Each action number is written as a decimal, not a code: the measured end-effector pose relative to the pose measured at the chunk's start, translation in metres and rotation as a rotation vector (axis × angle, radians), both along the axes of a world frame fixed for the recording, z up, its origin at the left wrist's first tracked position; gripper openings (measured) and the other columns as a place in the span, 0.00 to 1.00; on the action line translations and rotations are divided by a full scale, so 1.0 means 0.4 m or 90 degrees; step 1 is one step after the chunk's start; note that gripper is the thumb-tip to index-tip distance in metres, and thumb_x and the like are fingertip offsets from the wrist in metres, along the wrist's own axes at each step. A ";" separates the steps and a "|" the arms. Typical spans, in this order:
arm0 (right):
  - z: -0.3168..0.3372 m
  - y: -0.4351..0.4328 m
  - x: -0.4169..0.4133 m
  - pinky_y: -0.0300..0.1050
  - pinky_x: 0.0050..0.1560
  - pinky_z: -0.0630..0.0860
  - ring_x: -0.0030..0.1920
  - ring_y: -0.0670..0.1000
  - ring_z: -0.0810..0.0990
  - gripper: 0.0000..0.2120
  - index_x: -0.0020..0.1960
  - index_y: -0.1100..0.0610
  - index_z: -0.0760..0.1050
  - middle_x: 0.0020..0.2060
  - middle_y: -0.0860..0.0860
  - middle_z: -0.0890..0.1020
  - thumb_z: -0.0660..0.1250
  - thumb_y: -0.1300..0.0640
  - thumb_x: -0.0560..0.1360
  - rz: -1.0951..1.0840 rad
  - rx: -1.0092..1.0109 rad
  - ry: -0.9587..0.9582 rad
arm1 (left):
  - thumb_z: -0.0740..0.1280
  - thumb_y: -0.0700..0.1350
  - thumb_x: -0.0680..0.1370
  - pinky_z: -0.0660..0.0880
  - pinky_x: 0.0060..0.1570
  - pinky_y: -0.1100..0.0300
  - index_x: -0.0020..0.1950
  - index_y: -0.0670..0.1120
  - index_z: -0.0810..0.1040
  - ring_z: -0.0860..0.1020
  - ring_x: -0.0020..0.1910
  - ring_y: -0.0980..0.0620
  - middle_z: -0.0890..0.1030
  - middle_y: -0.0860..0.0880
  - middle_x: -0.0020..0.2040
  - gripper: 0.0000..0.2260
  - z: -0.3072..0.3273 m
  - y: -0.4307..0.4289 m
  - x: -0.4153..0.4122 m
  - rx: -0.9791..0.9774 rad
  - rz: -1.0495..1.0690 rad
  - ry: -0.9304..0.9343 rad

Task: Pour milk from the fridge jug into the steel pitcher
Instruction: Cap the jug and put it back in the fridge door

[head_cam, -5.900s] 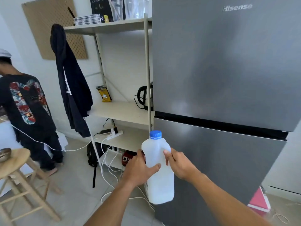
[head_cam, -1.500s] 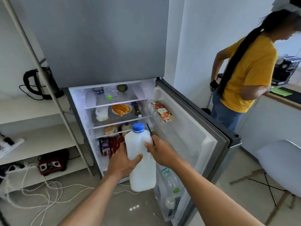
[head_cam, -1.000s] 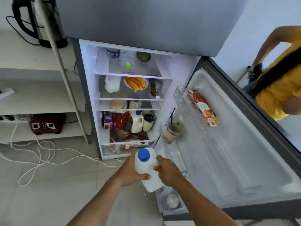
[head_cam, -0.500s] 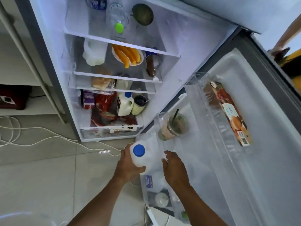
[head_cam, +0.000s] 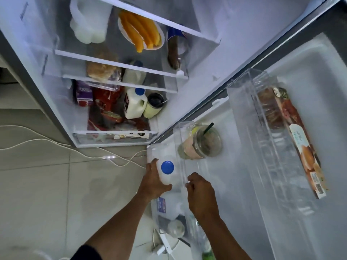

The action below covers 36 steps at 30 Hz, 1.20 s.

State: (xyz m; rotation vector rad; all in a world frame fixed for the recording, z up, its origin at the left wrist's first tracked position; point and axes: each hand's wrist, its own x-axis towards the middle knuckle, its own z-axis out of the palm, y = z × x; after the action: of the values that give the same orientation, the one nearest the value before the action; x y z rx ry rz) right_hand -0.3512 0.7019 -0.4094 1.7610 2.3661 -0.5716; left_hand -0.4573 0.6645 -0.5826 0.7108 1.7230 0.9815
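Observation:
The white milk jug (head_cam: 166, 178) with a blue cap sits low in the bottom bin (head_cam: 155, 152) of the open fridge door. My left hand (head_cam: 152, 183) grips its shoulder from the left. My right hand (head_cam: 201, 196) is off the jug, fingers loosely curled beside the clear wall of the middle door bin (head_cam: 180, 147). No steel pitcher is in view.
The fridge stands open with a second blue-capped milk jug (head_cam: 134, 106), a dark-lidded cup (head_cam: 153, 107) and a plate of orange fruit (head_cam: 142, 32) on its shelves. An iced drink cup (head_cam: 201, 145) and a long carton (head_cam: 300, 145) sit in the door bins. White cables (head_cam: 56, 143) cross the floor.
I carried the jug to the fridge, whose lower door now stands open, and bent down. The jug has sunk into the bottom door bin. My right hand has come off it.

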 end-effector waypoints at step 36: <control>-0.045 -0.026 0.036 0.43 0.45 0.74 0.39 0.45 0.73 0.08 0.44 0.54 0.69 0.38 0.46 0.74 0.62 0.66 0.77 -0.013 0.051 0.051 | 0.70 0.52 0.78 0.75 0.59 0.51 0.83 0.50 0.45 0.76 0.63 0.44 0.68 0.46 0.76 0.42 -0.106 0.070 0.003 -0.021 -0.397 0.318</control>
State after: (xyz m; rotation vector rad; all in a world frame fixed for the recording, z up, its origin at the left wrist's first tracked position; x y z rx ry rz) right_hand -0.3367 0.6915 -0.4276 1.8299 2.4597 -0.5687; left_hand -0.4559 0.6926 -0.6249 1.4518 1.7430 0.3524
